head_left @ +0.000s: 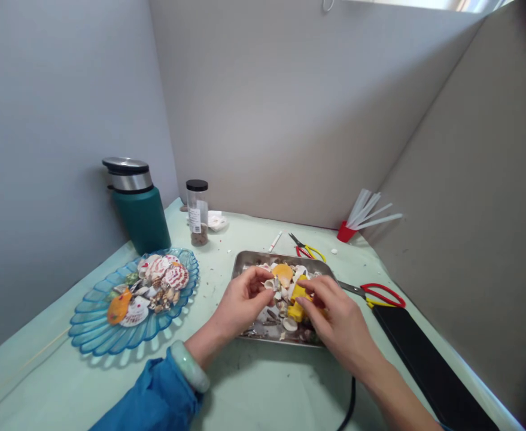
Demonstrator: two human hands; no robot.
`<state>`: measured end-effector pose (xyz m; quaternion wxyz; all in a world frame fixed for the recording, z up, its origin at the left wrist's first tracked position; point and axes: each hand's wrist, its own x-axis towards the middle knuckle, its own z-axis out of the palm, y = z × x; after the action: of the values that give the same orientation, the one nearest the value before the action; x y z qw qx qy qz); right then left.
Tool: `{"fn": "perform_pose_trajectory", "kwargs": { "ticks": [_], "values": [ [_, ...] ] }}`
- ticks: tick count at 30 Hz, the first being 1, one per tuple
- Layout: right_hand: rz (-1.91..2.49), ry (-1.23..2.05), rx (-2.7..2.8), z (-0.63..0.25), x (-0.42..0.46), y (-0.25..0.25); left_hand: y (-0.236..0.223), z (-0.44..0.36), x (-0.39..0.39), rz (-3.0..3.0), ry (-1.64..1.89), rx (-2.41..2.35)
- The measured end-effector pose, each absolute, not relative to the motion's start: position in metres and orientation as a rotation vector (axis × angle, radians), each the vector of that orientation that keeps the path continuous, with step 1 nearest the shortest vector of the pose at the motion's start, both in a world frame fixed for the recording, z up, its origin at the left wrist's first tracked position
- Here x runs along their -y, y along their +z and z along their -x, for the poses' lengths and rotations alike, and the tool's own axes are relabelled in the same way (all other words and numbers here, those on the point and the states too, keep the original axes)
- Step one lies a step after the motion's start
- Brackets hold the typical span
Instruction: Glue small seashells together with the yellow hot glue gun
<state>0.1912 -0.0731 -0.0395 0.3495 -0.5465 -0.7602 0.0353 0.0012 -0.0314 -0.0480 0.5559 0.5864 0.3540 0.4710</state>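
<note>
Pinch lightly with left fingers (256,274) curled at a pale shell (268,285) over the metal tray (245,258), and steady right fingers (316,288) against the yellow object (295,311) toward the tray's right edge (cannot tell whether gripping with either).

- I seem to be in a small craft booth, walled in by plain grey partition panels (289,120).
- My pale-green-covered table (263,389) carries a shallow rectangular metal tray (245,260) of mixed seashells (283,275).
- Craft supplies lie about: metal scissors (365,291) with red and yellow handles, translucent white sticks (358,208) leaning in a small red cup (346,232).
</note>
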Motion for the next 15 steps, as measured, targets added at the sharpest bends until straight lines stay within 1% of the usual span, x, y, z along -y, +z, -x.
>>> {"fn": "perform_pose_trajectory", "kwargs": {
  "ticks": [3,8,12,15],
  "values": [
    [1.716,-0.041,2.111,-0.209,0.08,-0.038,-0.05,-0.001,0.031,-1.461,1.102,-0.904],
    [1.932,0.012,2.194,-0.215,0.085,-0.047,-0.049,0.002,0.033,-1.658,1.139,-1.027],
    [1.86,0.126,2.1,-0.219,0.081,-0.05,-0.043,0.005,0.035,-1.919,1.21,-1.126],
    [1.677,0.371,1.829,-0.227,0.076,-0.043,-0.042,0.006,0.035,-1.931,1.244,-1.17]
  ]
}}
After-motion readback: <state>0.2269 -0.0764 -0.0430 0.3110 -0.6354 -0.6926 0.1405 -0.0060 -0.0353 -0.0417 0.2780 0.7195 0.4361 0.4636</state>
